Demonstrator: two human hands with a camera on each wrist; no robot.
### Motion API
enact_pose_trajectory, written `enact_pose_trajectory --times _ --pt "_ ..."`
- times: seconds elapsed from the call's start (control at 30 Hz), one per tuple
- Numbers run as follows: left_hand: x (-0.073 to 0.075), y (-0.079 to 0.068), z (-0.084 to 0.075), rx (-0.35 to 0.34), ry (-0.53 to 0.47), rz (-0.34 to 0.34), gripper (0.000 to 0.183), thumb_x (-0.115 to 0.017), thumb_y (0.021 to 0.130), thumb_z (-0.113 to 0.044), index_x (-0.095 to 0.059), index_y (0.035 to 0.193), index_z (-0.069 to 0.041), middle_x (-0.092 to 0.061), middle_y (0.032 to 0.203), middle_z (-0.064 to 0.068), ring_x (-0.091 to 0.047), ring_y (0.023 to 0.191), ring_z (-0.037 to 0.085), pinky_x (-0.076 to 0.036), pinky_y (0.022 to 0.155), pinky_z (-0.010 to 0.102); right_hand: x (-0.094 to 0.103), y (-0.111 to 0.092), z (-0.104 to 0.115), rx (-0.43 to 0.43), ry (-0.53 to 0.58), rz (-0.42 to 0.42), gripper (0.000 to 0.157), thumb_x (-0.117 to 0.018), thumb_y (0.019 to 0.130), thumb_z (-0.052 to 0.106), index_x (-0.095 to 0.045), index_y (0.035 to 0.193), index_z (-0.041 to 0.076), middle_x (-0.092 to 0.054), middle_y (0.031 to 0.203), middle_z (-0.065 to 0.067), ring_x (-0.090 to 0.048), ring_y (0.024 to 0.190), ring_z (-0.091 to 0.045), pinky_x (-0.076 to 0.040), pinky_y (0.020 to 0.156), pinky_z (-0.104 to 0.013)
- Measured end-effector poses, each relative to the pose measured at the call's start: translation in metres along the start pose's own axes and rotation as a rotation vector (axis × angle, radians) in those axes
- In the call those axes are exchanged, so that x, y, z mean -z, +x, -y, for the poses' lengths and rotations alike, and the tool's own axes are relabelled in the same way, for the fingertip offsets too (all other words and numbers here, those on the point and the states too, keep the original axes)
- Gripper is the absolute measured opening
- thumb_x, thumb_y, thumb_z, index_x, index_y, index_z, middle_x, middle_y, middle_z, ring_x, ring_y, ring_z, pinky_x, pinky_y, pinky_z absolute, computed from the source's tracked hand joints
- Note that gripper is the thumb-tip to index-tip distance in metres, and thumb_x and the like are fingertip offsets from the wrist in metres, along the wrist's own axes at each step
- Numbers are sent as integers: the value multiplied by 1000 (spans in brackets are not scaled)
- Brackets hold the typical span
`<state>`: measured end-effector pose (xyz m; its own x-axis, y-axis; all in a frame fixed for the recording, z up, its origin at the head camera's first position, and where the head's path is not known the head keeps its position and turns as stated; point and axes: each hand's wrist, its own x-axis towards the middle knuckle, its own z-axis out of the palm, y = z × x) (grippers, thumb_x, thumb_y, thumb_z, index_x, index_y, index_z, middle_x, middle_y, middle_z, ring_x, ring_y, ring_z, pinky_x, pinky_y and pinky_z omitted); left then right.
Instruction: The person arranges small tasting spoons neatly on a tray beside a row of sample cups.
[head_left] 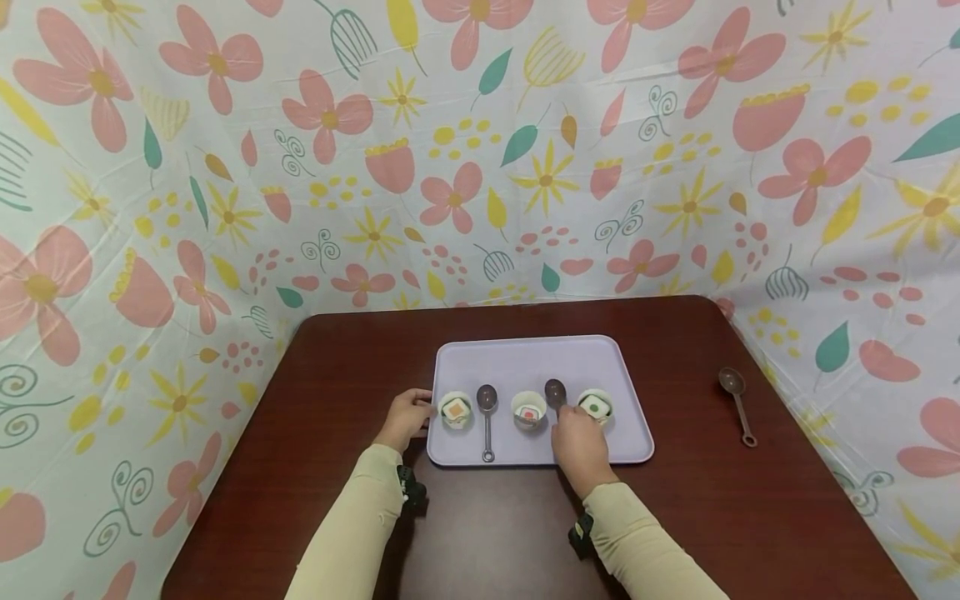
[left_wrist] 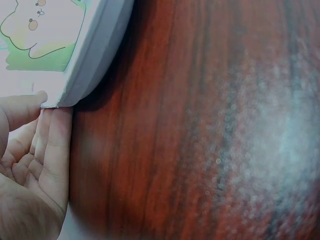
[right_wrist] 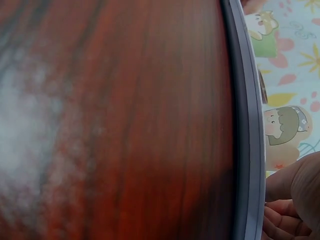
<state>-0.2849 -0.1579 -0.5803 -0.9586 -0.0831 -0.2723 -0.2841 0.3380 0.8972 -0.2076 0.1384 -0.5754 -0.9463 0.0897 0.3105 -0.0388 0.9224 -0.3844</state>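
Note:
My left hand (head_left: 406, 419) grips the left edge of a pale lilac tray (head_left: 517, 354). In the left wrist view the thumb lies at the rim and the fingers pass beneath it. Over the tray's right half, my right hand (head_left: 581, 446) pinches the handle of a brown spoon (head_left: 555, 390); the hand hides most of the handle. This spoon lies between the middle cup (head_left: 528, 423) and the right cup (head_left: 606, 400). Another brown spoon (head_left: 487, 396) lies between the left cup (head_left: 455, 423) and the middle one. White squares with orange, red and green marks show in the cups.
A third brown spoon (head_left: 732, 382) lies on the dark wooden table (head_left: 360, 358), right of the tray. Flower-patterned cloth (head_left: 480, 167) hangs behind the table and along its sides. Cartoon figures (right_wrist: 285, 125) appear beyond the tray rim in the right wrist view.

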Motion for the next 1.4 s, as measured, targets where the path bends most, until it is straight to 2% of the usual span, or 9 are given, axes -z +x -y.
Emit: enact_pose_trajectory --times 0.43,0.73,0.87,1.0,1.4 --pt "1 2 1 8 -20 7 37 -64 95 -8 -61 132 -3 -65 108 15 -65 89 27 -60 74 42 2 -2 2 10 15 -18 20 -76 84 8 -63 86 -6 -60 79 -20 -65 68 -42 -54 59 -52" --pt "1 3 0 9 -16 3 36 -64 96 -8 -61 132 -3 -65 108 14 -65 90 27 -60 75 42 19 3 2 -24 -19 35 26 -73 89 20 -66 93 -5 -62 83 -18 -66 69 -38 -54 57 -52" --pt "1 2 1 10 -17 3 36 -64 97 -9 -61 132 -4 -65 109 14 -66 91 27 -60 76 42 34 10 -2 -40 5 27 30 -68 92 22 -69 103 -6 -66 89 -20 -68 76 -38 -56 64 -52" --pt "1 1 2 19 -13 1 36 -64 97 -9 -61 133 -4 -65 109 14 -66 91 27 -60 76 42 49 19 -11 -60 25 23 30 -63 94 23 -70 104 -5 -69 90 -20 -68 81 -39 -55 69 -53" --pt "2 4 2 17 -19 7 37 -64 96 -9 -61 132 -4 -65 109 14 -66 92 27 -60 76 42 87 35 -58 -86 34 26 33 -58 97 25 -70 104 -5 -69 87 -18 -66 72 -32 -53 64 -53"
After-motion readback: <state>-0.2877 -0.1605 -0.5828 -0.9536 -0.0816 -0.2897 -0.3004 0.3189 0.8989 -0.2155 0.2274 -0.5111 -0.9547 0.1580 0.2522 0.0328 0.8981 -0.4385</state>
